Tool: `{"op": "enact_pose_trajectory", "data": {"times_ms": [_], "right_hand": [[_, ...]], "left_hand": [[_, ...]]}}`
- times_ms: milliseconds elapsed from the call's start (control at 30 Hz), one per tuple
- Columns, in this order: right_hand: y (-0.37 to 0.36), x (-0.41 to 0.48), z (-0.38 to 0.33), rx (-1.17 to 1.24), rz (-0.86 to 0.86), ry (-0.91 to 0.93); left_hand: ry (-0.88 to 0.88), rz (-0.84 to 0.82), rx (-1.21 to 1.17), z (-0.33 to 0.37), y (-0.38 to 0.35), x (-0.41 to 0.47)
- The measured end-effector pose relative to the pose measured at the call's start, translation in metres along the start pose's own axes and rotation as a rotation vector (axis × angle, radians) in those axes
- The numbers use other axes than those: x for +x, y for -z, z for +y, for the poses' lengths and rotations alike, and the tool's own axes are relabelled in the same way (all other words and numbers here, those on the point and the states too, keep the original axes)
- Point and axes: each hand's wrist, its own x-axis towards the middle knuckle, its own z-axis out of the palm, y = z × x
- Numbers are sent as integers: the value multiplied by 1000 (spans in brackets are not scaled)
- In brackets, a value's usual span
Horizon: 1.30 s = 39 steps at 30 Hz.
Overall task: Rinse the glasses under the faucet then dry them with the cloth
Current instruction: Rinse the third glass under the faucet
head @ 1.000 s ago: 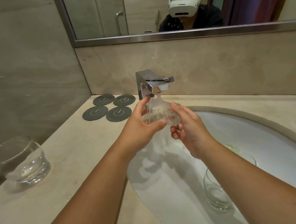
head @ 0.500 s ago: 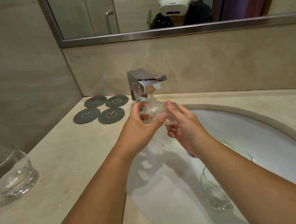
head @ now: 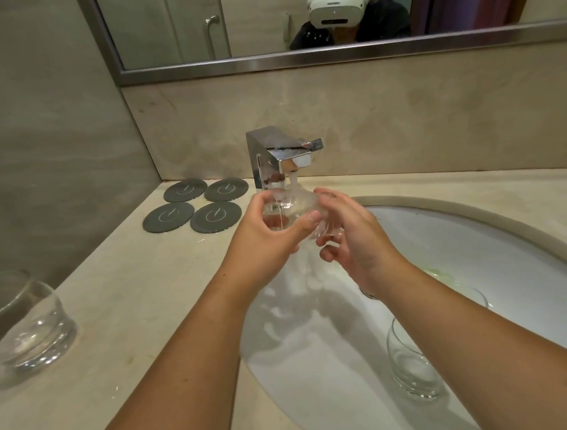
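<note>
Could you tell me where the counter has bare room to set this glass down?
Bare counter lies between the coasters, the far-left glass and the basin rim. Crowded: under the faucet, where left hand and right hand hold the wet glass, and the basin's near right, with another glass.

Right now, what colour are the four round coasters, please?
Dark grey coasters with thin white emblems; head view.

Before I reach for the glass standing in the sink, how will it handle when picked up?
Probably slippery: the glass stands in the sink while water runs from the faucet. Likely bottom-heavy for its size, since the base looks thick, so it should resist tipping. On that curved hard bowl it may slide or chip if knocked.
</note>
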Motion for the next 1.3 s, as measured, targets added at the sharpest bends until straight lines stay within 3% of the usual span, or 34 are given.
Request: {"op": "enact_pose_trajectory", "data": {"times_ms": [200,367,667,800,1067,1300], "right_hand": [[0,0,1,20,55,49],[1,1,1,-28,75,53],[0,1,-3,115,6,56],[0,0,-3,94,45,51],[0,1,-3,50,3,-67],[-1,1,-1,57,-14,32]], "left_hand": [[-36,-126,88,-1,2,-4],[-113,-55,124,3,2,-5],[-25,-8,-22,-2,4,0],[-35,-68,-34,-3,4,-2],[-23,34,-63,-3,3,2],[66,-34,-142,-3,4,3]]}}
